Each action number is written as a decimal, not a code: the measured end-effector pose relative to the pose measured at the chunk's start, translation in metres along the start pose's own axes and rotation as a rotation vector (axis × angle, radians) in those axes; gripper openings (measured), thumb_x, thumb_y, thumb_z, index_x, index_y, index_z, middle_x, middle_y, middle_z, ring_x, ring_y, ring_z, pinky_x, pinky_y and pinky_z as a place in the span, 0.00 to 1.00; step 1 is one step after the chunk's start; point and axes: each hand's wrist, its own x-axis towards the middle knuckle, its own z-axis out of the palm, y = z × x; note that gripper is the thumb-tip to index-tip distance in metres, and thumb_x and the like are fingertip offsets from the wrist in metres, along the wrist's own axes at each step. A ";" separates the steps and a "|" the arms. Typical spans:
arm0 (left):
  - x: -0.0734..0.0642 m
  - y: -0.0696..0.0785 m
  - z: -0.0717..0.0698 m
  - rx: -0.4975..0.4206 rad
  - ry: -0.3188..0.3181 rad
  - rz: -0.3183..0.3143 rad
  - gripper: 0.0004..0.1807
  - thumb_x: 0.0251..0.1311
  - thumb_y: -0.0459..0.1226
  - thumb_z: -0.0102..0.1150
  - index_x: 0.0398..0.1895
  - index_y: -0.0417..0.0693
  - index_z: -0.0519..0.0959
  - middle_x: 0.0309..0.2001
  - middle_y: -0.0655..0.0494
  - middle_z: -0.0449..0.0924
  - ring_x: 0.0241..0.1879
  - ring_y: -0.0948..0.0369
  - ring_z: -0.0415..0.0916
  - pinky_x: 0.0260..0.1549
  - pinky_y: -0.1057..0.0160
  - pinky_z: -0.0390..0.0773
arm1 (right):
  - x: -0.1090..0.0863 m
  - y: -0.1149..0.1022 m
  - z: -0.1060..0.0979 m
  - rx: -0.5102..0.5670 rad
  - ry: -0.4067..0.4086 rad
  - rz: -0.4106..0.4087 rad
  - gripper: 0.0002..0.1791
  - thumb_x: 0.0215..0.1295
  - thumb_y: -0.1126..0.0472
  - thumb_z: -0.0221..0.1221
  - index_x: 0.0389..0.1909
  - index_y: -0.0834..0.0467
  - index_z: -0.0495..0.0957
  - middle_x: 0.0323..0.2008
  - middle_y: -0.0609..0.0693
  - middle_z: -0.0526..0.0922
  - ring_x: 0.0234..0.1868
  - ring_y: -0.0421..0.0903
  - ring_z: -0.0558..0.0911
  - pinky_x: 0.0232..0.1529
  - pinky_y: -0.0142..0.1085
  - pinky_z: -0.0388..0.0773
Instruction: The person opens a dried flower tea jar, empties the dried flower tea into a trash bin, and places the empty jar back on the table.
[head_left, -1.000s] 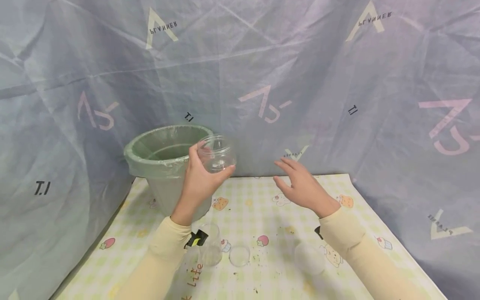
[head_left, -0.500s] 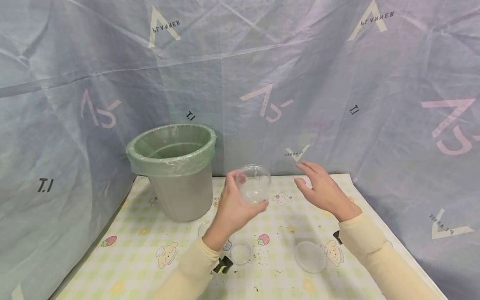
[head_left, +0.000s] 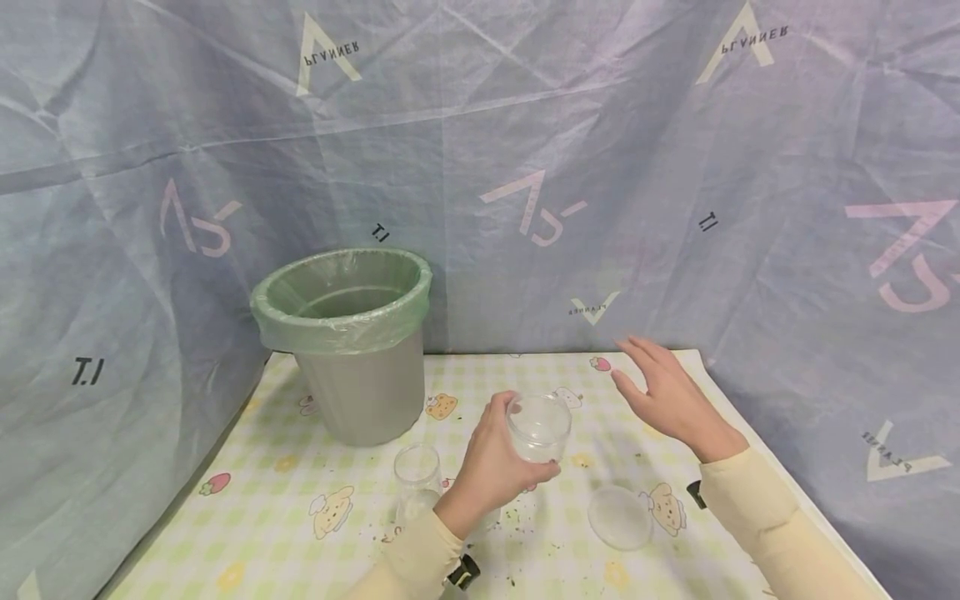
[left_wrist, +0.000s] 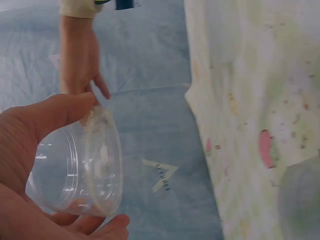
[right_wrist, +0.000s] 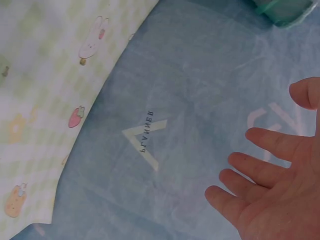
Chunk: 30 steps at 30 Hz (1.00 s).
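In the head view, my left hand (head_left: 495,467) grips a clear, wide-mouthed plastic jar (head_left: 542,429), thumb on the near side and fingers behind. The jar is held above the table, mouth upward and without a lid. The left wrist view shows the thumb and fingers curled round the jar (left_wrist: 102,165), which looks see-through. To the right, my right hand (head_left: 667,400) hovers with fingers extended, holding nothing. Its spread fingers (right_wrist: 260,170) show in the right wrist view. Below it on the table lies a round translucent lid (head_left: 621,518).
A grey bin (head_left: 367,392) with a green liner (head_left: 345,333) stands at the back left. Another clear container (head_left: 417,471) stands beside my left forearm, partly hidden. Dark crumbs are scattered over the checked tablecloth (head_left: 262,508). A grey-blue curtain (head_left: 480,125) hangs behind.
My left hand has carried the jar from beside the bin's rim to the right and down towards the table. My right hand has shifted right and slightly lower, still holding nothing.
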 end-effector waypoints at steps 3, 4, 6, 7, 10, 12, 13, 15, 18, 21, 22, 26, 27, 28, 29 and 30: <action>-0.002 -0.005 0.010 0.045 -0.016 -0.015 0.57 0.36 0.48 0.86 0.74 0.52 0.65 0.60 0.54 0.76 0.59 0.53 0.71 0.53 0.49 0.78 | -0.005 0.004 0.000 -0.002 0.001 0.009 0.33 0.79 0.46 0.52 0.75 0.63 0.66 0.76 0.69 0.61 0.76 0.70 0.59 0.71 0.66 0.56; -0.002 -0.007 0.012 0.055 -0.022 -0.021 0.57 0.36 0.48 0.87 0.73 0.52 0.65 0.60 0.54 0.77 0.58 0.54 0.70 0.52 0.50 0.78 | -0.007 0.005 0.001 -0.002 0.001 0.012 0.33 0.79 0.47 0.52 0.74 0.63 0.67 0.76 0.69 0.61 0.76 0.70 0.59 0.70 0.67 0.56; -0.003 -0.011 0.019 0.068 -0.041 -0.030 0.56 0.35 0.47 0.87 0.72 0.52 0.66 0.60 0.54 0.77 0.57 0.54 0.69 0.51 0.50 0.78 | -0.010 0.008 0.002 -0.003 0.000 0.016 0.32 0.79 0.47 0.52 0.74 0.63 0.67 0.75 0.69 0.61 0.75 0.71 0.59 0.70 0.67 0.56; -0.003 -0.014 0.022 0.073 -0.050 -0.030 0.56 0.35 0.47 0.87 0.72 0.52 0.66 0.60 0.54 0.78 0.57 0.53 0.69 0.51 0.51 0.79 | -0.011 0.009 0.003 -0.004 0.002 0.017 0.32 0.79 0.47 0.53 0.74 0.64 0.67 0.75 0.70 0.61 0.75 0.71 0.59 0.70 0.67 0.57; -0.004 -0.021 0.031 0.088 -0.088 -0.030 0.56 0.35 0.45 0.87 0.72 0.51 0.66 0.60 0.51 0.78 0.57 0.52 0.72 0.51 0.51 0.79 | -0.014 0.011 0.007 -0.001 0.004 0.021 0.32 0.79 0.48 0.53 0.74 0.64 0.67 0.75 0.69 0.61 0.75 0.70 0.60 0.70 0.67 0.57; -0.005 -0.026 0.037 0.108 -0.117 -0.026 0.57 0.35 0.43 0.87 0.73 0.50 0.66 0.61 0.50 0.78 0.58 0.50 0.73 0.53 0.50 0.80 | -0.015 0.012 0.010 -0.006 0.002 0.031 0.32 0.78 0.47 0.53 0.74 0.62 0.67 0.76 0.68 0.61 0.75 0.69 0.60 0.68 0.68 0.59; -0.006 -0.028 0.040 0.119 -0.131 -0.025 0.57 0.35 0.42 0.87 0.73 0.49 0.65 0.60 0.49 0.78 0.59 0.50 0.74 0.54 0.49 0.80 | -0.017 0.012 0.011 -0.011 0.001 0.036 0.33 0.78 0.46 0.53 0.74 0.62 0.67 0.76 0.68 0.61 0.75 0.69 0.60 0.67 0.69 0.59; -0.007 -0.032 0.045 0.143 -0.160 -0.019 0.57 0.34 0.39 0.87 0.73 0.48 0.65 0.60 0.49 0.77 0.59 0.49 0.74 0.57 0.48 0.79 | -0.019 0.012 0.014 -0.019 -0.008 0.050 0.33 0.78 0.45 0.53 0.75 0.60 0.67 0.76 0.66 0.61 0.76 0.68 0.59 0.65 0.71 0.61; -0.008 -0.036 0.051 0.163 -0.190 -0.004 0.58 0.29 0.36 0.87 0.71 0.48 0.66 0.59 0.48 0.77 0.58 0.49 0.76 0.58 0.48 0.79 | -0.022 0.011 0.016 -0.029 -0.007 0.050 0.34 0.78 0.44 0.53 0.76 0.59 0.66 0.76 0.66 0.61 0.76 0.68 0.60 0.62 0.73 0.62; -0.008 -0.038 0.056 0.182 -0.209 -0.001 0.59 0.24 0.34 0.88 0.69 0.48 0.67 0.57 0.48 0.77 0.54 0.49 0.79 0.56 0.49 0.80 | -0.024 0.011 0.018 -0.030 -0.002 0.033 0.34 0.77 0.45 0.54 0.76 0.59 0.66 0.77 0.66 0.60 0.76 0.68 0.59 0.64 0.72 0.62; -0.008 -0.039 0.058 0.187 -0.214 -0.003 0.59 0.23 0.34 0.88 0.69 0.47 0.67 0.56 0.47 0.77 0.54 0.48 0.79 0.56 0.49 0.81 | -0.025 0.011 0.018 -0.032 -0.002 0.026 0.34 0.77 0.45 0.54 0.76 0.59 0.65 0.77 0.66 0.60 0.76 0.69 0.59 0.65 0.71 0.61; -0.009 -0.040 0.063 0.226 -0.235 -0.024 0.60 0.24 0.35 0.89 0.69 0.45 0.65 0.55 0.48 0.76 0.54 0.47 0.79 0.56 0.48 0.81 | -0.026 0.011 0.020 -0.045 -0.008 0.016 0.35 0.77 0.44 0.55 0.77 0.58 0.65 0.78 0.65 0.59 0.77 0.69 0.57 0.68 0.69 0.58; -0.009 -0.041 0.064 0.235 -0.241 -0.030 0.61 0.24 0.35 0.89 0.70 0.45 0.65 0.54 0.49 0.76 0.54 0.47 0.79 0.55 0.48 0.81 | -0.027 0.011 0.020 -0.050 -0.008 0.013 0.35 0.76 0.44 0.55 0.77 0.58 0.65 0.78 0.66 0.59 0.77 0.69 0.57 0.69 0.69 0.58; -0.009 -0.041 0.066 0.246 -0.247 -0.037 0.61 0.24 0.36 0.89 0.70 0.45 0.65 0.54 0.49 0.76 0.54 0.46 0.79 0.55 0.49 0.81 | -0.027 0.010 0.020 -0.054 -0.006 0.011 0.35 0.76 0.44 0.56 0.77 0.57 0.65 0.78 0.66 0.59 0.77 0.69 0.57 0.69 0.69 0.58; -0.009 -0.041 0.067 0.256 -0.253 -0.045 0.61 0.25 0.36 0.89 0.70 0.46 0.65 0.54 0.50 0.75 0.54 0.46 0.79 0.54 0.49 0.82 | -0.027 0.010 0.020 -0.058 -0.004 0.007 0.35 0.76 0.45 0.56 0.77 0.57 0.65 0.78 0.66 0.59 0.77 0.69 0.57 0.69 0.68 0.58; -0.009 -0.041 0.067 0.262 -0.257 -0.051 0.61 0.25 0.36 0.89 0.70 0.46 0.64 0.54 0.50 0.75 0.54 0.46 0.79 0.54 0.49 0.82 | -0.028 0.009 0.020 -0.063 -0.001 0.002 0.35 0.76 0.45 0.56 0.77 0.57 0.65 0.78 0.66 0.59 0.77 0.69 0.58 0.69 0.68 0.58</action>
